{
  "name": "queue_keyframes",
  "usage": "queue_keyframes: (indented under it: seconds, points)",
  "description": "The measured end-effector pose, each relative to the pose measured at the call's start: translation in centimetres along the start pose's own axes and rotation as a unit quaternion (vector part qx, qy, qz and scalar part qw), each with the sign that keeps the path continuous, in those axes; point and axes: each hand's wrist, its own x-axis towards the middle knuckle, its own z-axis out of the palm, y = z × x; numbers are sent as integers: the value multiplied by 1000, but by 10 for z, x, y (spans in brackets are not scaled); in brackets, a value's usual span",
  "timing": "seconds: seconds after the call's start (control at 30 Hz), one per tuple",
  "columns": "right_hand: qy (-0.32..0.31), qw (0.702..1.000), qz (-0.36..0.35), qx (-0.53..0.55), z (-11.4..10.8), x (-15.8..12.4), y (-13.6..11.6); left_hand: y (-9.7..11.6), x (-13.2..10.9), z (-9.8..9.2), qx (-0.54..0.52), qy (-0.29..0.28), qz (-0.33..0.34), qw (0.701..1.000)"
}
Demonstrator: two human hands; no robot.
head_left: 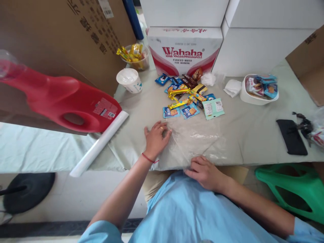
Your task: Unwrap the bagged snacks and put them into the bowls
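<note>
A clear plastic bag (202,138) lies flat on the cloth-covered table in front of me. My left hand (157,137) rests at the bag's left edge with its fingers apart and slightly bent. At the near edge, my right hand (204,171) has its fingers curled over the plastic, thumb and fingers closed on it. Just beyond the bag is a pile of small wrapped snacks: blue packets (189,110), yellow sticks (179,103), brown packets (189,81) and a pale green packet (213,108).
A red jug (73,101) and a white roll (100,145) are at left. Behind stand a paper cup (129,81), a snack bowl (143,62) and a Wahaha box (186,50). At right are a white tub (258,98), crumpled tissue (233,88), a black phone (291,136) and a green stool (298,189).
</note>
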Motion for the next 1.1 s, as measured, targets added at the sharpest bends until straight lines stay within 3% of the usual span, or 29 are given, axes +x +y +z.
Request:
queue_keyframes:
  seconds: [0.07, 0.17, 0.27, 0.33, 0.4, 0.47, 0.57, 0.7, 0.83, 1.0, 1.07, 1.1]
  points:
    - [-92, 993, -8, 71, -15, -6, -2, -1, -2, -2, 21, -24, 9, 999]
    - [-180, 957, -2, 229, -63, -7, 2, -7, -3, -8, 52, -92, 30, 994]
    - [-186, 908, 25, 375, -113, 4, 15, -15, -1, -17, 63, -168, 44, 983]
    - [-148, 915, 57, 371, -128, 19, 28, -19, 1, -21, 64, -201, 55, 976]
    - [-106, 956, 116, 247, -123, 39, 40, -23, 3, -25, 69, -217, 68, 971]
    - [-115, 978, 159, 75, -101, 58, 48, -26, 3, -27, 75, -225, 78, 968]
    - [-165, 981, 102, -30, -58, 78, 41, -30, 2, -26, 75, -229, 83, 967]
    - [-130, 990, -33, 39, -12, 80, 11, -36, 2, -24, 72, -227, 84, 968]
    - [-113, 980, -114, 115, 8, 82, -18, -35, 4, -21, 48, -218, 64, 973]
    - [-188, 929, -213, 237, -1, 88, -28, -27, 2, -16, 52, -184, 43, 980]
    - [-176, 926, -169, 286, -12, 87, -20, -28, 0, -17, 69, -195, 61, 976]
    - [-141, 939, -115, 293, -17, 86, -13, -29, -1, -18, 74, -206, 71, 973]
